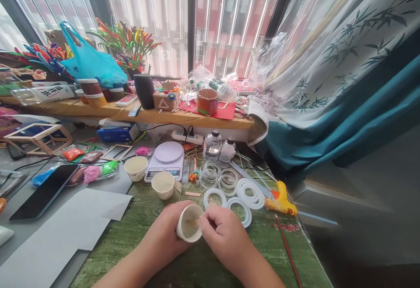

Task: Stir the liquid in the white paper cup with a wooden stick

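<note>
My left hand [164, 235] is wrapped round a small white paper cup [189, 223], tilted so its mouth faces me, with a pale liquid inside. My right hand [223, 235] is closed in a pinch at the cup's rim, with a thin stick reaching into the cup. Both hands rest over the green wood-grain mat [147, 244] at the table's near edge. Just beyond the cup lie white rings [249, 192] and clear rings [218, 176].
Two more paper cups [163, 185] [135, 168] stand by a white kitchen scale [166, 160]. Two small bottles [218, 148], a yellow glue gun [282, 200], a red stick [287, 248], grey card sheets [65, 231] and a dark tablet [44, 191] surround them. A cluttered wooden shelf [131, 113] runs behind.
</note>
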`<state>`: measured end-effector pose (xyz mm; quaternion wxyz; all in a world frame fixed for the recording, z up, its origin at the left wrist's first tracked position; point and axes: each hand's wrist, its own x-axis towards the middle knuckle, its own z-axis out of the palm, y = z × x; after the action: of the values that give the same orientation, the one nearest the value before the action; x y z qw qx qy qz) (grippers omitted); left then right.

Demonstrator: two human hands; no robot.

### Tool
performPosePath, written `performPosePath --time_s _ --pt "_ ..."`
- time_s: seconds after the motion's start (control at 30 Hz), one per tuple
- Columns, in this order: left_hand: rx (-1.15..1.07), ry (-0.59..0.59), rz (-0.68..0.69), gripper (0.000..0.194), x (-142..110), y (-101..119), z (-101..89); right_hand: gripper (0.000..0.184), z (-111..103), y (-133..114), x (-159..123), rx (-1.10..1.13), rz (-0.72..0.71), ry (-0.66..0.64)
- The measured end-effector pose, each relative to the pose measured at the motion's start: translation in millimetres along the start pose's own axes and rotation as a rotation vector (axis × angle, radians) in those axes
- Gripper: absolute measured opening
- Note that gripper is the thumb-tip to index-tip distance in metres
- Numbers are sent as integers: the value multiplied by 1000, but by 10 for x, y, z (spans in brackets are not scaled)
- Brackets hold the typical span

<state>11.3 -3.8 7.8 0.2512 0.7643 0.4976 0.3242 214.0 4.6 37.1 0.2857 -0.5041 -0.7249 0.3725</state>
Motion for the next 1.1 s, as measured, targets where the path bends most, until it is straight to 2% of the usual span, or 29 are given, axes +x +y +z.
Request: performPosePath --time_s 0.17,0.5,0.8,0.9,1.0,1.1 --pt "-15 -24 -20 41 -5 -9 5 35 3 7 0 -14 19 22" --pt "-45 -29 -26 38 13 57 -12 35 2 -10 -9 -45 43 37" --pt "-21 -33 -15 29 9 60 -14 34 -28 -25 -5 21 45 -25" --pt "-16 -24 -5 29 14 43 -7 35 -19 -12 9 -1 69 14" --pt "-3 -25 -2 29 14 26 -3 34 -19 -6 13 69 67 -10" --pt "-6 -26 -8 35 7 25 -4 34 -21 -20 0 67 45 51"
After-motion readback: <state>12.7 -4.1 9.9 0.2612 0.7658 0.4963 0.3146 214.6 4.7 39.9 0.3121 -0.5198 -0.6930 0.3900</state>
